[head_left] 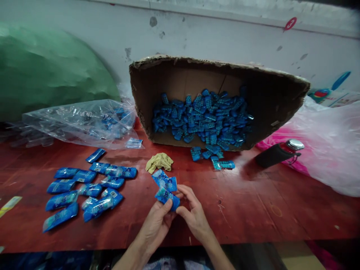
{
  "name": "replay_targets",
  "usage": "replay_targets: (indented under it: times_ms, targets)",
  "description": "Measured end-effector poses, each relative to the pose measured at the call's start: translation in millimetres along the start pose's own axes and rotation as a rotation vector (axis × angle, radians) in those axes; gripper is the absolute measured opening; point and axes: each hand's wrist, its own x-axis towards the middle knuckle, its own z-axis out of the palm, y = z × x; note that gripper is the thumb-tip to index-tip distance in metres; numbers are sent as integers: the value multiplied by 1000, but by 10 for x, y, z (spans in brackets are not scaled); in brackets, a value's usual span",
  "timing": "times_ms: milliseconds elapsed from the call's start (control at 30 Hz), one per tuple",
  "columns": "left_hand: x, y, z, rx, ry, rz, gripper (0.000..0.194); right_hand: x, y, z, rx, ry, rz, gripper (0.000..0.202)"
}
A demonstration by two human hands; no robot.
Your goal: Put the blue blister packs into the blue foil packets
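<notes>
Preferably, support the blue packet (168, 198) from below and press only lightly with the thumb, since its film looks thin and slick and would probably crease or slip under uneven force. Hold it low over the counter (239, 213), so that a dropped packet has little distance to fall. Bring both hands to opposite ends and steady one side while the other adjusts; this should limit twisting. Handle one packet at a time where the pieces overlap.

Grip, left hand (157, 222): closed on the blue packet, thumb flat on the upper face, fingers underneath. Grip, right hand (196, 217): partly open, thumb and fingers curved about the packet's right end; firm contact there cannot be confirmed, as the view is soft.

Location: the blue packet is in front of the person, nearer than the crumpled yellow cloth (159, 162). Two further packets (169, 183) overlap just beyond it; whether these are held or lying cannot be told. Loose packets (98, 208) lie to the left. The carton (177, 78) lies open behind, containing small blue packs (208, 116).
</notes>
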Motion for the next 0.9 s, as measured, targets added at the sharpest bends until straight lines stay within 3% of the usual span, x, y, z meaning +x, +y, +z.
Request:
replay_targets:
  times_ms: [133,300,600,767,900]
  targets:
    - [20,-37,8,19,56,81,21,-43,-74,78,-194,63,-29,32]
    - [71,-24,-21,247,164,183,22,-34,-137,147,-137,105,108,11]
    - [34,63,-64,304,185,216,24,6,-67,85,25,20,9,27]
    - [-5,72,-34,313,173,147,25,3,-55,83,54,69,41,18]
    - [-31,136,-13,275,177,104,21,-39,-90,108,-48,91,-32,15]
